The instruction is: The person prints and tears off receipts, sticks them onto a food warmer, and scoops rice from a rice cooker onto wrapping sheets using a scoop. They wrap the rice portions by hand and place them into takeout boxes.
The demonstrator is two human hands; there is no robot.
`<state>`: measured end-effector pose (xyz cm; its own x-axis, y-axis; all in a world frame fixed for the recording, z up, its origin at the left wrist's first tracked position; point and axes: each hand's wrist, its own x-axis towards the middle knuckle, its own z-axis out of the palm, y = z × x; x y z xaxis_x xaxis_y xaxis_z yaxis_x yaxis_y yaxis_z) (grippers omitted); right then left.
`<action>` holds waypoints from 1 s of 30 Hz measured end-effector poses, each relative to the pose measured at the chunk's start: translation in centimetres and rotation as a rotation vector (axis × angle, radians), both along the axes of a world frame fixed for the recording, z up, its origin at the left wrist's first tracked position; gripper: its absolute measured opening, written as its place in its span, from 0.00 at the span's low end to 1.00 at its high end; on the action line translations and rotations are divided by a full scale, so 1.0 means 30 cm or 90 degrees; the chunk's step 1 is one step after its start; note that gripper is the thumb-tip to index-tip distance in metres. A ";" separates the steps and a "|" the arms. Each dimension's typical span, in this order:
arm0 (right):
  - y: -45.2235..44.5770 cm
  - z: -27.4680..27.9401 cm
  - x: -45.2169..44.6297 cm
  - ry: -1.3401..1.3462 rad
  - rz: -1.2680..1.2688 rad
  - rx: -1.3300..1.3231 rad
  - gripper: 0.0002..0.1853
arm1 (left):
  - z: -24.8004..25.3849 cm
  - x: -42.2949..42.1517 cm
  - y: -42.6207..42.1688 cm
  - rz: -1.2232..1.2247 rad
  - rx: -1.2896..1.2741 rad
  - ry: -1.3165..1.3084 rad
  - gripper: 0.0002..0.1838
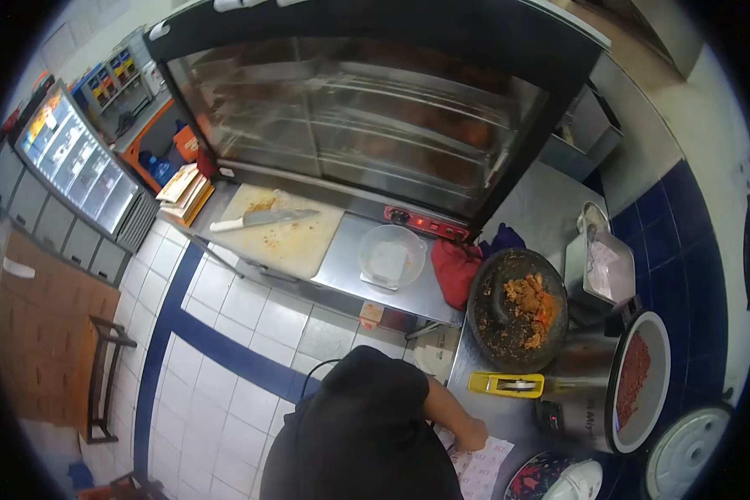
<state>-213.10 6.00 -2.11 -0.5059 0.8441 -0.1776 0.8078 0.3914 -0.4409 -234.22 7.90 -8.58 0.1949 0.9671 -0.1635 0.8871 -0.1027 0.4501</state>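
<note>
My left arm reaches out from a black sleeve at the bottom centre. My left hand (472,435) is closed at the upper edge of a printed paper sheet (485,468) on the steel counter, its fingers partly hidden. My right hand does not show clearly, as my own torso covers that side. Just above the paper lies a yellow tape dispenser (506,384). Beyond that rests a dark stone mortar (493,343) holding an orange-brown ground paste. A patterned bowl (528,475) with a pale item on it sits close to the sheet.
A large rice cooker (587,379) filled with reddish food stands at the right, its lid (690,458) beside it. Across the corner are a glass display warmer (358,125), a cutting board (250,257) with a knife (262,218), and a clear plastic bowl (392,255). Tiled floor lies left.
</note>
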 end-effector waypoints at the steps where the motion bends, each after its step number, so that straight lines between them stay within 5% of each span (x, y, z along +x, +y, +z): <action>1: -0.004 0.005 0.006 -0.007 -0.028 -0.010 0.19 | 0.017 0.002 0.002 0.025 0.026 -0.019 0.16; 5: 0.000 0.021 0.067 -0.018 -0.138 -0.063 0.21 | -0.019 0.029 0.017 0.097 0.168 -0.049 0.11; 7: 0.154 -0.443 0.264 0.364 -0.062 -0.131 0.25 | -0.032 0.002 0.035 0.022 0.123 -0.065 0.08; 8: 0.064 -0.242 0.148 0.031 -0.017 0.216 0.22 | -0.099 -0.001 0.030 0.030 0.165 -0.075 0.09; 9: 0.029 -0.180 0.105 0.052 -0.074 0.179 0.21 | -0.146 0.009 0.036 0.024 0.205 -0.095 0.09; 10: 0.007 -0.177 0.070 0.005 -0.123 0.203 0.16 | 0.000 -0.035 -0.019 -0.014 0.152 -0.085 0.08; 12: -0.009 -0.255 0.095 0.014 -0.017 0.358 0.05 | 0.003 -0.027 -0.054 -0.040 0.175 -0.089 0.07; 14: -0.056 -0.184 0.065 -0.021 -0.044 0.400 0.08 | -0.063 -0.026 -0.107 -0.052 0.284 -0.074 0.10; 17: -0.093 -0.152 0.069 -0.048 -0.065 0.376 0.15 | 0.018 -0.062 -0.155 -0.129 0.402 -0.084 0.16; 21: -0.130 -0.140 0.073 -0.079 -0.055 0.347 0.23 | 0.132 -0.090 -0.154 -0.226 0.304 -0.050 0.22; 25: -0.119 -0.030 0.067 -0.036 -0.046 0.277 0.27 | 0.075 -0.085 -0.126 -0.241 0.298 -0.046 0.21; 30: -0.101 -0.076 0.067 0.005 -0.147 0.146 0.30 | 0.091 -0.015 -0.111 -0.045 0.176 -0.291 0.13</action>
